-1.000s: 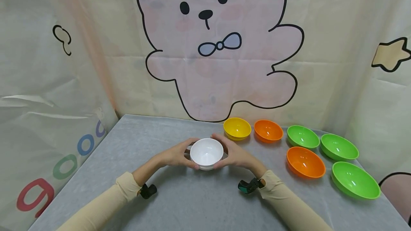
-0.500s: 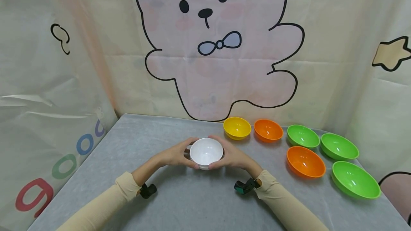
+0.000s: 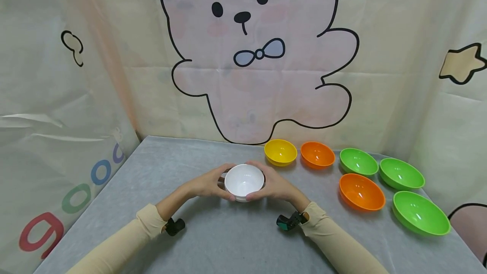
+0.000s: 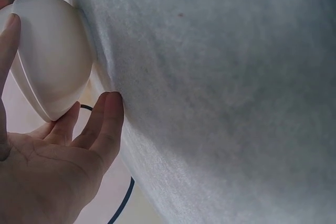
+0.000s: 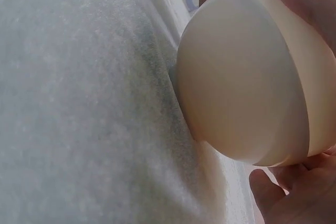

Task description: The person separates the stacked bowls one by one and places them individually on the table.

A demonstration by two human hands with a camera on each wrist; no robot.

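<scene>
Both hands hold a stack of white bowls (image 3: 244, 180) upright between them at the middle of the table. The wrist views show one white bowl nested inside another, with the lower bowl's rim (image 5: 294, 66) running round the upper one. My left hand (image 3: 208, 183) grips the left side, thumb at the near side and fingers round the far side. From the right, my right hand (image 3: 279, 184) holds it the same way. In the left wrist view the outer bowl (image 4: 60, 56) sits with its base close over the tablecloth.
Back right of the hands stand a yellow bowl (image 3: 280, 153) and an orange bowl (image 3: 318, 155). Farther right are another orange bowl (image 3: 362, 192) and green bowls (image 3: 359, 162), (image 3: 402, 174), (image 3: 421, 213). A grey cloth (image 3: 236, 240) covers the table; a printed curtain (image 3: 144, 75) hangs behind.
My right hand has shifted slightly left and closer round the white bowls, its thumb farther along the near side. The left hand and the other bowls hold their places.
</scene>
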